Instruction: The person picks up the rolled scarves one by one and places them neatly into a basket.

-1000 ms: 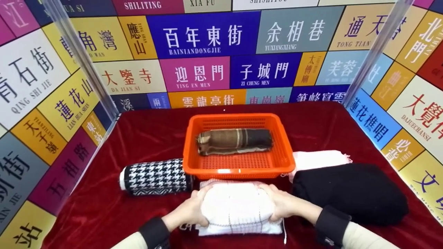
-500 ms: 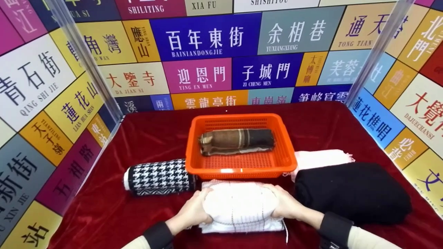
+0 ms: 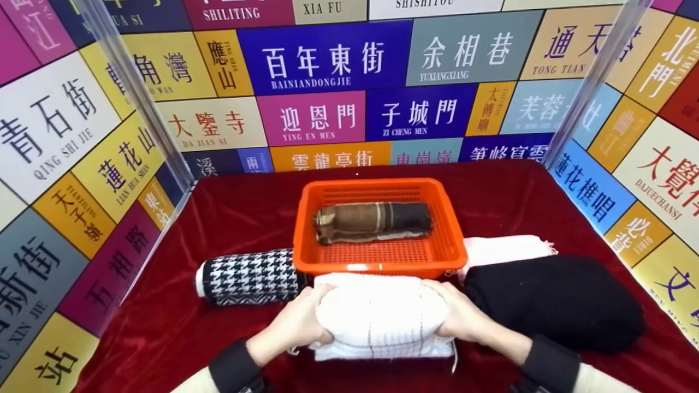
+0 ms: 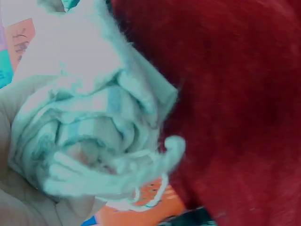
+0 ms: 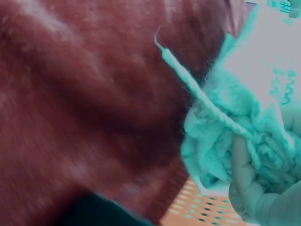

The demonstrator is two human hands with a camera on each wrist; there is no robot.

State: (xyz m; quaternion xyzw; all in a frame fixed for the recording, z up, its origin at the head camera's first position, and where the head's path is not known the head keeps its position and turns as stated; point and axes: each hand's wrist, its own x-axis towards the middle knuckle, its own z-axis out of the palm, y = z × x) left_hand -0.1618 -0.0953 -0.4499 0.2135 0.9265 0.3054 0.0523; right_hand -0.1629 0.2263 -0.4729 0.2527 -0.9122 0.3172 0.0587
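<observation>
A white rolled scarf (image 3: 382, 316) with thin dark check lines is held between both hands, in front of the orange basket. The left hand (image 3: 300, 322) grips its left end and the right hand (image 3: 467, 319) its right end. In the left wrist view, the rolled layers and fringe of the scarf (image 4: 94, 113) show beside the palm. The right wrist view has a twisted tassel (image 5: 202, 96) sticking out of the roll, with a finger against the bunched end. Inside the orange basket (image 3: 322, 266) lies a brown and black plaid rolled scarf (image 3: 357, 222).
To the left of the basket lies a black-and-white houndstooth roll (image 3: 248, 277). On the right are a pale pink fringed cloth (image 3: 508, 251) and a big black folded bundle (image 3: 554, 305). Dark red velvet (image 3: 240, 218) covers the table, with sign-covered walls (image 3: 322, 54) around it.
Both hands have raised the white scarf a little and moved it toward the basket; its top edge now reaches the basket's front side. The other cloths stay where they were.
</observation>
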